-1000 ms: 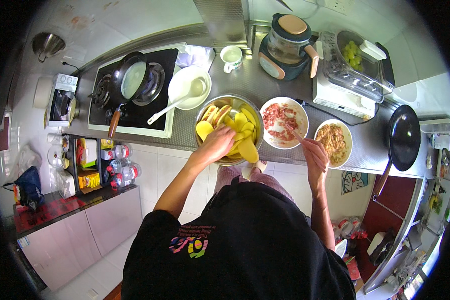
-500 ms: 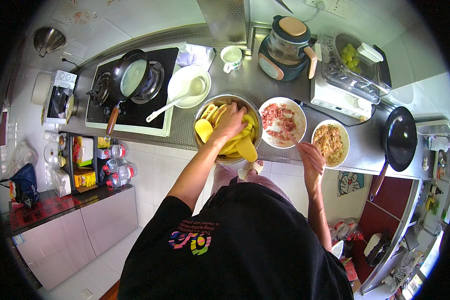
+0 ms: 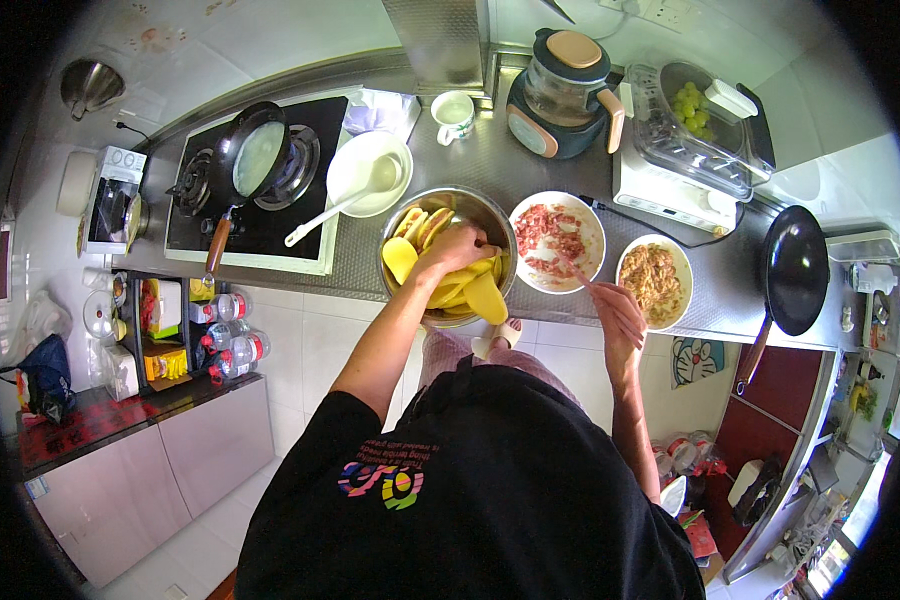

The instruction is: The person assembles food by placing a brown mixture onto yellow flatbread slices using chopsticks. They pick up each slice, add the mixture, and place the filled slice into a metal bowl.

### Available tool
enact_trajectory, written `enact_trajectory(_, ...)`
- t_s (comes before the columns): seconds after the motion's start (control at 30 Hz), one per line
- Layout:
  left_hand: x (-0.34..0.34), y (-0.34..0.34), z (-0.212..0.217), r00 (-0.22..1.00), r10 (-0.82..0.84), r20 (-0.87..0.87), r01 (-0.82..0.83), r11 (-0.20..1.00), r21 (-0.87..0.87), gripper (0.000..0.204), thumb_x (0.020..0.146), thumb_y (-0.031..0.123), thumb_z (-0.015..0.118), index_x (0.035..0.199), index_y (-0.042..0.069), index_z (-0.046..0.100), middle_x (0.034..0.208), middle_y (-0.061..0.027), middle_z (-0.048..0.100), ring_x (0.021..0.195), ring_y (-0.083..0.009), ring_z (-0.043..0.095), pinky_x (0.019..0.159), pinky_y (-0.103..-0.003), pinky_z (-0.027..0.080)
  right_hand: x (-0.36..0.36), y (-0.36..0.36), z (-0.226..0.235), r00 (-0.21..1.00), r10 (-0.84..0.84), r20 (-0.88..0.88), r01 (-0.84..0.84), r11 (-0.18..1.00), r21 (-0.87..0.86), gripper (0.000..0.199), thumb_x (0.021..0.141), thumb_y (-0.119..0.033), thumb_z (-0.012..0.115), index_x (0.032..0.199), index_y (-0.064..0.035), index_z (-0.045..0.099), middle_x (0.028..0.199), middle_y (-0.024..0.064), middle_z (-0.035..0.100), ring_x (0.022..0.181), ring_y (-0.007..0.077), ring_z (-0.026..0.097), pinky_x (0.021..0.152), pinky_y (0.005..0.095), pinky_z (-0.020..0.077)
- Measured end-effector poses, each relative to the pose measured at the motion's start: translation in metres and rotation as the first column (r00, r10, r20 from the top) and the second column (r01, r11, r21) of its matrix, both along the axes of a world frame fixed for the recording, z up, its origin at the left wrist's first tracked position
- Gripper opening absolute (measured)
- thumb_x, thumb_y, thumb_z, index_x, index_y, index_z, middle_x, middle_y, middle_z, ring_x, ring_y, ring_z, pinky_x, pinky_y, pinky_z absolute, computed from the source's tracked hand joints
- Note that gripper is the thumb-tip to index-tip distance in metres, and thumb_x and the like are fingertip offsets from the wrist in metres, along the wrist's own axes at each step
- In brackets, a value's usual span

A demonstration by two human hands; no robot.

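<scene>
My left hand [image 3: 456,250] reaches into a steel bowl [image 3: 503,217] at the counter's front edge. Its fingers curl down onto the yellow slices [image 3: 485,298], closed on one of them, with the fingertips partly hidden. Several folded yellow pieces [image 3: 430,227] with filling lie at the bowl's far left. My right hand [image 3: 620,312] pinches thin chopsticks [image 3: 577,270], whose tips reach into a white bowl [image 3: 596,232] of pinkish minced meat [image 3: 552,234]. Just right of it stands a white bowl [image 3: 684,268] of brownish, shredded-looking mixture [image 3: 654,280].
Left on the counter is a black hob [image 3: 200,222] holding a wooden-handled pan [image 3: 260,160]. A white bowl [image 3: 400,160] with a ladle [image 3: 355,200], a cup [image 3: 453,115], a glass kettle [image 3: 565,95] and a clear-topped appliance [image 3: 670,190] stand farther back. A black frying pan [image 3: 797,270] lies right.
The fingers of my left hand have drawn together among the yellow slices. My right hand and the chopsticks stay almost in place over the minced meat. The whole view has shifted slightly.
</scene>
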State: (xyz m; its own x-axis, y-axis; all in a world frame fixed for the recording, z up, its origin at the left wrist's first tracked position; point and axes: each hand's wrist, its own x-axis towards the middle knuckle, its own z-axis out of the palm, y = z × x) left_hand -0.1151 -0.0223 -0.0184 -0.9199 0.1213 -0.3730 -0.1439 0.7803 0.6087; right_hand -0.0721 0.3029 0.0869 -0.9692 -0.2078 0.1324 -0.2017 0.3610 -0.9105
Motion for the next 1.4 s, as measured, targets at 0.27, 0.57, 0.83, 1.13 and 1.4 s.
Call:
enact_trajectory(0.27, -0.011, -0.02, 0.011, 0.957, -0.275, 0.097, 0.268, 0.96, 0.078, 0.037, 0.08, 0.03, 0.07, 0.104, 0.002, 0.07, 0.094, -0.0189, 0.07, 0.089, -0.0304, 0.067, 0.078, -0.038, 0.051, -0.005, -0.004, 0.0, 0.999, -0.026, 0.031, 0.027, 0.999, -0.035, 0.014, 0.093, -0.001, 0.062, 0.104, 0.002, 0.07, 0.107, 0.0124, 0.067, 0.098, 0.0209, 0.064, 0.085, 0.0295, 0.0511)
enact_trajectory(0.57, 0.011, -0.03, 0.043, 0.969, -0.242, 0.044, 0.234, 0.963, 0.134, 0.019, 0.078, 0.012, 0.071, 0.09, 0.004, 0.059, 0.078, -0.0137, 0.063, 0.076, -0.0245, 0.064, 0.068, -0.038, 0.047, -0.012, -0.009, -0.003, 0.999, 0.014, -0.029, -0.014, 1.0, -0.015, 0.015, 0.092, 0.0, 0.063, 0.105, 0.0026, 0.07, 0.107, 0.0131, 0.067, 0.098, 0.0211, 0.064, 0.086, 0.0299, 0.0514)
enact_trajectory(0.83, 0.095, -0.031, 0.075, 0.886, -0.395, -0.242, 0.316, 0.898, -0.306, 0.025, 0.078, 0.006, 0.065, 0.103, 0.004, 0.065, 0.098, -0.0144, 0.065, 0.098, -0.0361, 0.062, 0.088, -0.046, 0.052, -0.017, -0.01, -0.002, 1.0, 0.01, 0.015, -0.01, 1.0, -0.004, 0.016, 0.093, -0.001, 0.062, 0.106, 0.0027, 0.07, 0.107, 0.0138, 0.067, 0.1, 0.0229, 0.064, 0.089, 0.0313, 0.0503)
enact_trajectory(1.13, 0.06, -0.015, 0.057, 0.957, -0.105, -0.27, 0.063, 0.985, -0.16, 0.033, 0.084, 0.018, 0.068, 0.113, 0.002, 0.063, 0.122, -0.0163, 0.059, 0.11, -0.0362, 0.057, 0.095, -0.047, 0.048, -0.017, -0.01, 0.0, 0.996, 0.042, 0.076, -0.036, 0.996, -0.079, 0.015, 0.092, -0.002, 0.063, 0.104, 0.003, 0.07, 0.106, 0.0138, 0.068, 0.099, 0.0231, 0.064, 0.088, 0.0317, 0.0502)
enact_trajectory(1.4, 0.021, 0.013, 0.019, 0.991, -0.13, -0.01, 0.124, 0.964, -0.234, 0.034, 0.085, 0.025, 0.065, 0.113, 0.007, 0.067, 0.129, -0.0176, 0.057, 0.125, -0.0388, 0.05, 0.104, -0.05, 0.041, 0.002, 0.002, 0.003, 0.999, -0.049, 0.016, 0.049, 0.998, -0.038, 0.012, 0.092, -0.001, 0.064, 0.102, 0.0022, 0.07, 0.105, 0.0129, 0.068, 0.097, 0.0214, 0.064, 0.085, 0.03, 0.0511)
